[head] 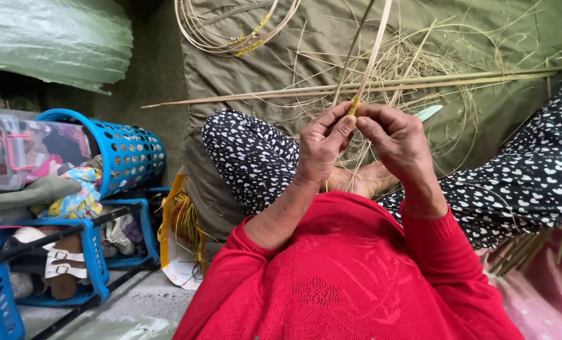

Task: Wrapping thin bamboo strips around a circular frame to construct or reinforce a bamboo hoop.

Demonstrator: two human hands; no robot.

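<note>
Your left hand [322,146] and right hand [394,140] meet in front of you, fingertips of both pinched on a thin bamboo strip [374,56] that rises up and away. Beyond them, long bamboo splints [419,82] and loose shavings [413,63] lie on the olive tarp [281,56]; a blue basket [127,151] sits left.

Two hands, the left hand [324,141] and right hand [394,138], pinch one pale cane strip [374,60]. Left of them: one round blue basket [127,151], three blue crates [92,252].
</note>
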